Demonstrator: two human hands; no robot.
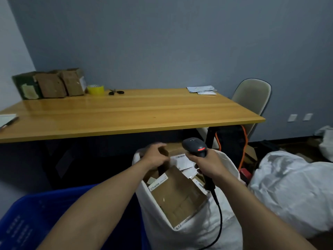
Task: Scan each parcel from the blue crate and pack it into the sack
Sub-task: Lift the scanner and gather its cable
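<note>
Currently holds a brown parcel in the left hand at the far rim of the sack; grips the scanner in the right hand over the sack's mouth. More labelled parcels inside the sack; blue crate just left of the sack.

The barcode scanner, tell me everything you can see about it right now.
The barcode scanner is a handheld, pistol-shaped unit in dark grey plastic, with a rounded head and a red light glowing on it. The right hand grips its handle, holding it upright above the open white sack, beside the parcel that the left hand grips. A black cable runs from the handle's base down over the sack's front.
</note>
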